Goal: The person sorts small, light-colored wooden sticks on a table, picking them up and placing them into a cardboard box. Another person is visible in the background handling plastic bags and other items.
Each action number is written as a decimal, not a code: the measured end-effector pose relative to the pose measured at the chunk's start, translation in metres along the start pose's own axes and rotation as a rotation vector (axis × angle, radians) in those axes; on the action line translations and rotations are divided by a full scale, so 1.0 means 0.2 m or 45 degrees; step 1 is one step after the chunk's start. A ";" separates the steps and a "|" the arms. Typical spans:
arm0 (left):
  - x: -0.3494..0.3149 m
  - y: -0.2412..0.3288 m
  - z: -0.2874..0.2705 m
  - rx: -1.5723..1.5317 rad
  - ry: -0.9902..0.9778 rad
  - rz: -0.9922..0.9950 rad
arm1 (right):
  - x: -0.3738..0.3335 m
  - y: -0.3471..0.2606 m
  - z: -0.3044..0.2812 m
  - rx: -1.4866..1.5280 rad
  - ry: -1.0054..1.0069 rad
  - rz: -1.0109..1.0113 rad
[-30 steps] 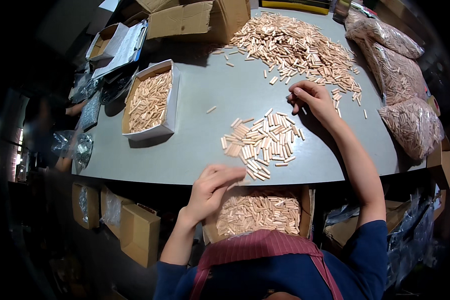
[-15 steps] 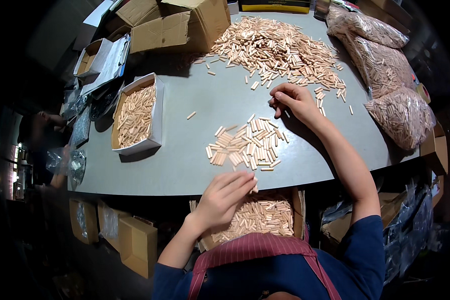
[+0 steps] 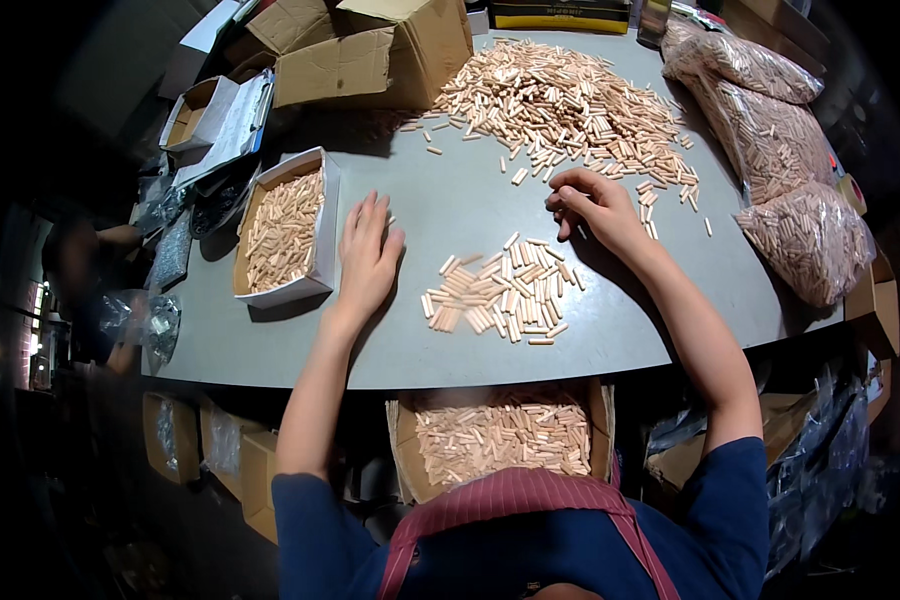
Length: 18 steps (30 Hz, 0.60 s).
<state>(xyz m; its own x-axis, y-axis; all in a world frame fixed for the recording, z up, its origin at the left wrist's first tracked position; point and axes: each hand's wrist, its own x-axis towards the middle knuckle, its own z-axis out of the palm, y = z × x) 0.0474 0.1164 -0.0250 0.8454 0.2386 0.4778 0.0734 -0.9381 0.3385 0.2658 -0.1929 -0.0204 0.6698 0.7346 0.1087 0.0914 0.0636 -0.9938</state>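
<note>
My left hand (image 3: pixel 370 258) lies on the grey table with its fingers stretched out, just right of a white-sided cardboard box (image 3: pixel 328 225) filled with wooden dowels. The end of one loose dowel (image 3: pixel 391 219) shows beside its fingers. My right hand (image 3: pixel 598 212) rests farther right with fingers curled in and the thumb against them; whatever is inside them is hidden. Between my hands a small spread of wooden dowels (image 3: pixel 515 290) lies on the table. Below the table's front edge, an open carton (image 3: pixel 402 450) in front of my body holds many more dowels.
A large heap of dowels (image 3: pixel 570 110) covers the table's far side. Clear plastic bags of dowels (image 3: pixel 805 240) are stacked at the right edge. An open brown carton (image 3: pixel 335 65) and a clipboard with papers (image 3: pixel 240 120) are at the far left. Another person (image 3: pixel 95 270) is at left.
My left hand has moved from above the carton at the table's front edge up and left, to beside the white-sided box. Its fingers have straightened. The right hand has stayed almost in place.
</note>
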 end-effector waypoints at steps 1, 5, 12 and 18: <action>0.05 -0.03 0.03 -0.078 -0.069 -0.010 | 0.00 -0.01 0.00 0.005 0.012 0.008; 0.08 0.04 0.06 -0.340 -0.342 0.060 | 0.00 0.01 -0.04 0.071 -0.026 0.031; -0.19 0.30 -0.15 -0.634 -0.644 0.178 | -0.01 -0.01 -0.04 0.047 -0.071 0.034; -0.40 0.35 -0.20 -1.367 -0.592 -0.344 | -0.01 -0.01 -0.03 0.034 -0.033 0.010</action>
<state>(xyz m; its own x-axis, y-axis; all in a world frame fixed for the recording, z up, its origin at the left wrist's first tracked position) -0.0365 0.0414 -0.0060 0.9969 0.0746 0.0240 -0.0140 -0.1312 0.9913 0.2685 -0.1995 -0.0189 0.6510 0.7523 0.1007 0.0664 0.0757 -0.9949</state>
